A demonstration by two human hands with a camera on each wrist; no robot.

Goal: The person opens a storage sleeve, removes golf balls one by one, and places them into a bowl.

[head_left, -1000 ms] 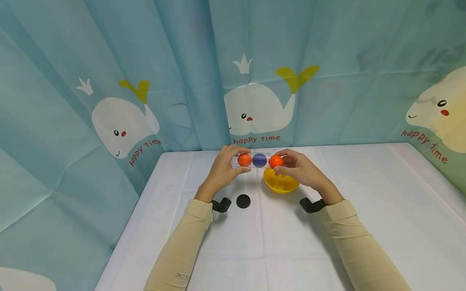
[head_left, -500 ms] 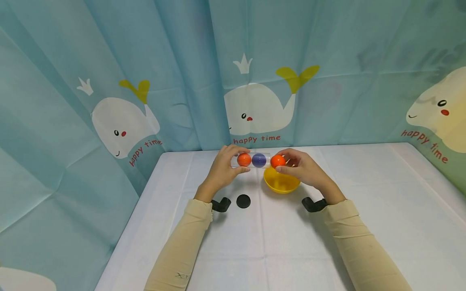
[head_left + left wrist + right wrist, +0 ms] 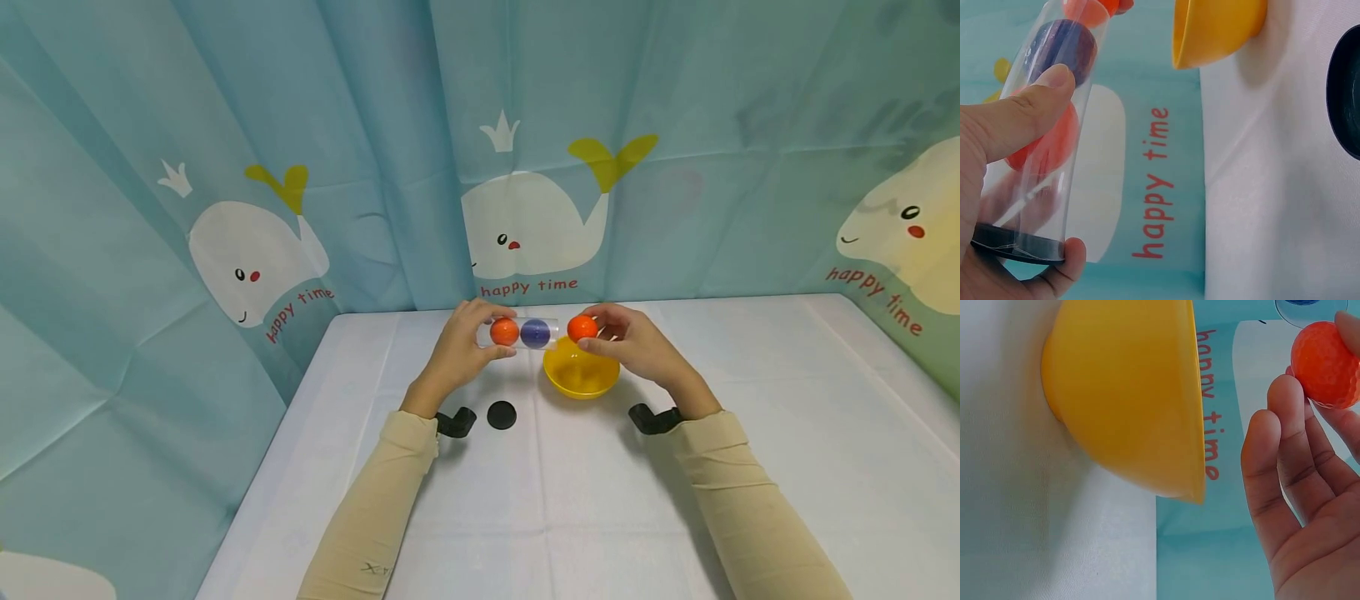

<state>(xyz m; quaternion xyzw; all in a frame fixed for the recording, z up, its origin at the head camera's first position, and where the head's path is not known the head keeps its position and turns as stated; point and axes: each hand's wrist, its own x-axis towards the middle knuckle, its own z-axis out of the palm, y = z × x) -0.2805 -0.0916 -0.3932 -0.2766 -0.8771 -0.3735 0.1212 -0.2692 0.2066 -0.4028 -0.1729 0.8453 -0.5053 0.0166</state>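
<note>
My left hand (image 3: 462, 343) grips a clear tube (image 3: 1054, 197) lying roughly sideways above the table, thumb across its wall. An orange ball (image 3: 504, 332) and a blue ball (image 3: 535, 334) sit inside it. The left wrist view shows the tube's black base (image 3: 1019, 244) against the fingers. My right hand (image 3: 637, 346) pinches an orange golf ball (image 3: 1327, 365) with thumb and fingertips. This ball is just outside the tube's right-hand mouth, with a small gap between. Below it stands a yellow bowl (image 3: 581, 382); its bottom is only partly seen.
A black round lid (image 3: 502, 415) lies on the white table (image 3: 540, 500), left of the bowl and nearer the person. Behind the table's far edge hangs a blue curtain (image 3: 405, 208) with whale prints. Each wrist carries a black camera mount (image 3: 654, 419).
My right hand has drawn the orange golf ball rightward, from the tube's mouth to a little way off it. My left hand and the tube have hardly moved.
</note>
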